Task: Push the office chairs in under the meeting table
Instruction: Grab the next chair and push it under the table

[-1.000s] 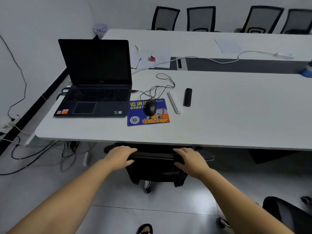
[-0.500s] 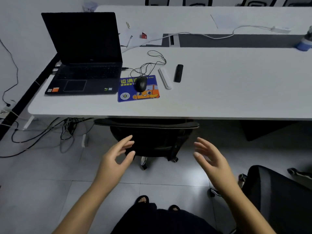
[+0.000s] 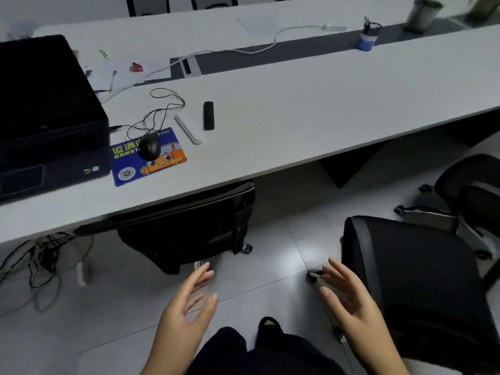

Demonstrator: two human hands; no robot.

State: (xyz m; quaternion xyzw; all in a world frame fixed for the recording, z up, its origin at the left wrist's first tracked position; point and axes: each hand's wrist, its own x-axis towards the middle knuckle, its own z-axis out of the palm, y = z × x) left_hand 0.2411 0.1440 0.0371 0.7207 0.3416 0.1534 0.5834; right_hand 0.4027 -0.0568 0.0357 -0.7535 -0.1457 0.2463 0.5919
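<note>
Black chair tucked under meeting table front edge; second chair just right of right hand. Left hand, right hand both spread, holding nothing.

The table is carrying a laptop, a mousepad under a mouse, two remotes, papers, a bottle and a cable.

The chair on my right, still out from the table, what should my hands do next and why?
Probably turn right and set both hands on the backrest of the second chair. The first chair already sits under the meeting table, while the left hand and right hand are open and hold nothing.
</note>
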